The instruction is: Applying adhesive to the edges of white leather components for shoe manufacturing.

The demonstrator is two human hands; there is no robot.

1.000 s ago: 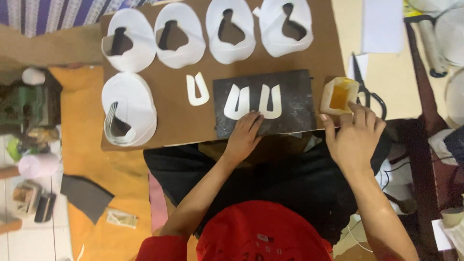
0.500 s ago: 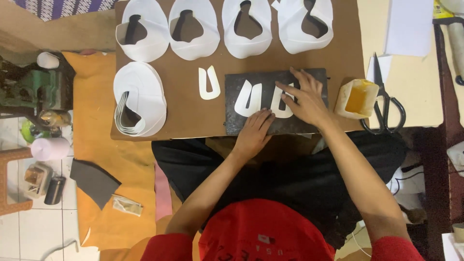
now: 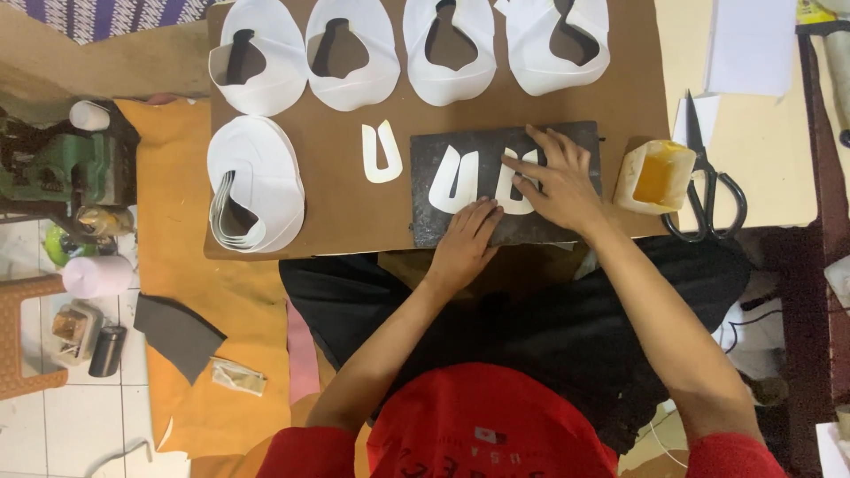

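Both hands (image 3: 553,181) flat, fingers spread, on white U-shaped pieces (image 3: 453,181).

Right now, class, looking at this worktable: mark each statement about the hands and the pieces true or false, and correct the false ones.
1. The right hand rests on a white U-piece on the dark slab. True.
2. The left hand holds the scissors. False: it presses the slab's near edge; the scissors lie untouched.
3. A third U-piece lies off the slab on the brown board. True.
4. The glue tub stands left of the slab. False: it stands to the right.
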